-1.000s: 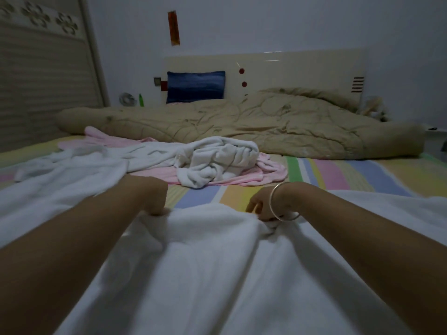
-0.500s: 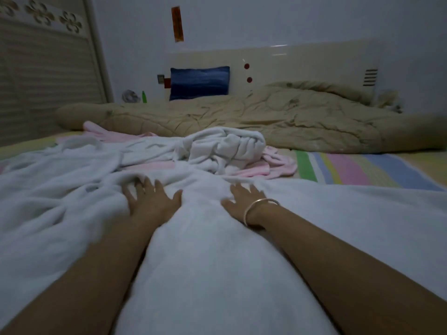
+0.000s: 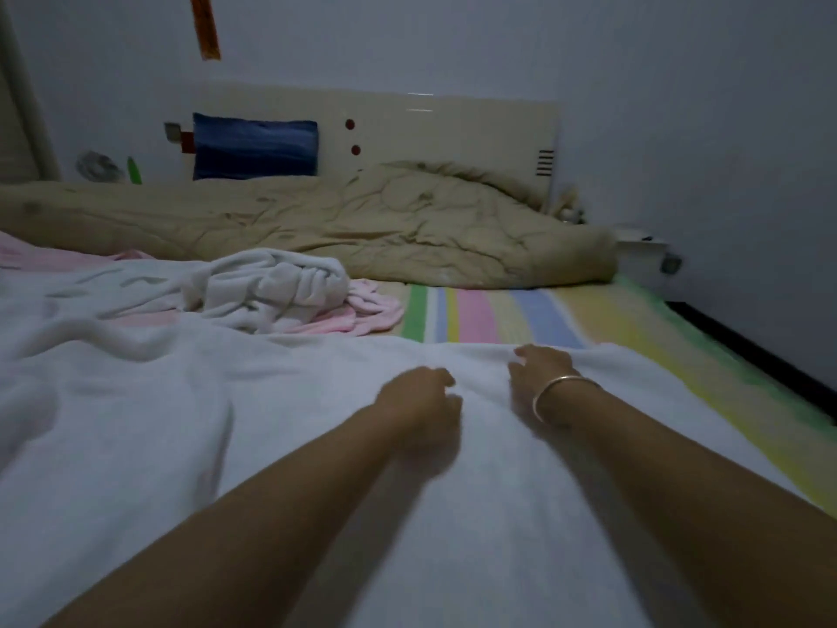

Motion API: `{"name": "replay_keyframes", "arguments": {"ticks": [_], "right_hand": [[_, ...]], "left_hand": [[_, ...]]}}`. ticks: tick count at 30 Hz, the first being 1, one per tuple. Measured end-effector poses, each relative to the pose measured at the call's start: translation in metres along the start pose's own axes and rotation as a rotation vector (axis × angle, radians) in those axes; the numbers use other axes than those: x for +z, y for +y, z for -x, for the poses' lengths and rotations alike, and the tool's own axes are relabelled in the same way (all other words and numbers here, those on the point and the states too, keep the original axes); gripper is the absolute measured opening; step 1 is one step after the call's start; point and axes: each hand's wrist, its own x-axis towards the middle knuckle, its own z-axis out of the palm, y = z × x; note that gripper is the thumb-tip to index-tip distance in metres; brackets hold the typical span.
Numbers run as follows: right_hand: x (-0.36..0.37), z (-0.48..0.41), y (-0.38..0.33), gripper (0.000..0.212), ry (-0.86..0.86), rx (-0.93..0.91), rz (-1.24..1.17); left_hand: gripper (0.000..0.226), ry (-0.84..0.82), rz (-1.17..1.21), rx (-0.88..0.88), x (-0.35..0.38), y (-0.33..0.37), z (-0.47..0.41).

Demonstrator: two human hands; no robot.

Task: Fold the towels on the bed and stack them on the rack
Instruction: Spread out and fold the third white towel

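A large white towel (image 3: 226,446) lies spread over the near part of the bed. My left hand (image 3: 423,396) sits on it with curled fingers that pinch the cloth. My right hand (image 3: 539,371), with a bangle at the wrist, curls its fingers over the towel's far edge. A small ridge of cloth rises between the two hands. Farther back lies a crumpled white towel (image 3: 271,287) on top of a pink towel (image 3: 376,312). No rack is in view.
A striped sheet (image 3: 498,315) covers the bed. A beige quilt (image 3: 362,224) lies bunched along the headboard (image 3: 453,133), with a blue pillow (image 3: 253,147) behind it. A white nightstand (image 3: 643,251) and the wall stand at the right, past the bed's edge.
Both hands pressed flat on the towel's middle half a second ago. They have since shifted right to its far edge and curled their fingers. The view has turned right.
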Motion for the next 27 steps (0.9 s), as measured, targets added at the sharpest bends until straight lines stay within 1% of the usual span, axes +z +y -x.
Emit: {"name": "replay_keyframes", "arguments": {"ticks": [2, 4, 6, 8, 10, 12, 14, 15, 16, 17, 18, 19, 20, 21, 22, 24, 25, 26, 27], "right_hand": [[-0.018, 0.004, 0.055, 0.048, 0.028, 0.134, 0.102], [-0.029, 0.010, 0.098, 0.051, 0.092, 0.276, 0.112], [-0.034, 0.009, 0.123, 0.054, 0.171, 0.385, 0.099], [-0.040, 0.002, 0.134, 0.056, 0.169, 0.456, 0.034], [-0.047, -0.012, 0.137, 0.052, 0.122, 0.454, -0.154], [-0.051, -0.024, 0.135, 0.047, 0.087, 0.431, -0.305], [-0.046, -0.036, 0.128, 0.045, 0.057, 0.419, -0.377], [-0.043, -0.045, 0.126, 0.042, 0.071, 0.419, -0.383], [-0.042, -0.051, 0.124, 0.038, 0.146, 0.442, -0.371], [-0.046, -0.057, 0.124, 0.033, 0.265, 0.479, -0.330], [-0.050, -0.061, 0.128, 0.030, 0.383, 0.527, -0.301], [-0.053, -0.064, 0.133, 0.030, 0.466, 0.575, -0.299], [-0.053, -0.067, 0.142, 0.031, 0.503, 0.618, -0.318], [-0.049, -0.070, 0.145, 0.034, 0.488, 0.622, -0.347], [-0.041, -0.068, 0.144, 0.037, 0.449, 0.565, -0.381], [-0.015, -0.062, 0.140, 0.048, 0.335, 0.291, -0.392], [-0.004, -0.057, 0.135, 0.057, 0.272, 0.161, -0.330], [0.003, -0.052, 0.130, 0.065, 0.222, 0.068, -0.205], [0.005, -0.047, 0.122, 0.067, 0.202, 0.013, -0.074]], "left_hand": [[0.045, -0.124, -0.077, 0.044, 0.021, 0.033, -0.007], [0.052, -0.207, -0.167, 0.061, 0.034, 0.049, -0.015], [0.059, -0.267, -0.225, 0.054, 0.035, 0.051, -0.023], [0.064, -0.313, -0.238, 0.047, 0.034, 0.048, -0.029], [0.064, -0.323, -0.208, 0.038, 0.042, 0.044, -0.033], [0.059, -0.247, -0.149, 0.017, 0.057, 0.042, -0.030], [0.056, -0.127, -0.124, 0.017, 0.070, 0.040, -0.029], [0.056, -0.081, -0.120, 0.023, 0.074, 0.038, -0.030], [0.056, -0.048, -0.115, 0.028, 0.075, 0.037, -0.031], [0.056, -0.022, -0.110, 0.033, 0.077, 0.036, -0.032], [0.055, -0.006, -0.102, 0.038, 0.079, 0.036, -0.032], [0.055, 0.018, -0.093, 0.048, 0.080, 0.036, -0.030], [0.055, 0.051, -0.080, 0.062, 0.080, 0.037, -0.029], [0.055, 0.085, -0.072, 0.071, 0.081, 0.036, -0.027], [0.055, 0.116, -0.068, 0.074, 0.081, 0.037, -0.027], [0.056, 0.171, -0.067, 0.080, 0.083, 0.038, -0.028], [0.057, 0.210, -0.063, 0.084, 0.085, 0.037, -0.027], [0.057, 0.265, -0.064, 0.090, 0.086, 0.039, -0.026], [0.057, 0.344, -0.070, 0.103, 0.084, 0.040, -0.022]]}}
